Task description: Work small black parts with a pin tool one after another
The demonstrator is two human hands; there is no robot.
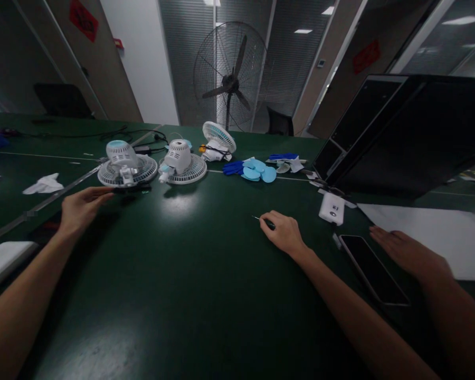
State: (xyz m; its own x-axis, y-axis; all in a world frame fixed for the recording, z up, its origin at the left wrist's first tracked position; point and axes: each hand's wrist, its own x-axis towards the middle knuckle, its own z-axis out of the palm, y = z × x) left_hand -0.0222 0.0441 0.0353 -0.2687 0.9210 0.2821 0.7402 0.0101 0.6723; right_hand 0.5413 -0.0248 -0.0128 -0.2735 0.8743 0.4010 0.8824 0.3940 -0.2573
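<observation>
My left hand (83, 208) is at the left, its fingers pressed together at a dark, thin object beside the nearest white fan (121, 158); what that object is cannot be made out. My right hand (283, 230) rests on the green table (190, 274) right of the middle, closed round a small screwdriver (269, 224) whose thin metal tip points left. A second white fan (179, 161) lies face down beside the first. Behind them a third white fan (219, 141) leans tilted.
Blue gloves (233, 168) and light-blue discs (257, 170) lie at the back. Another person's hand (407, 250) is at the right, near a phone (374, 269), white paper (431, 232) and a white power bank (332, 208). A large black monitor (404, 132) stands behind.
</observation>
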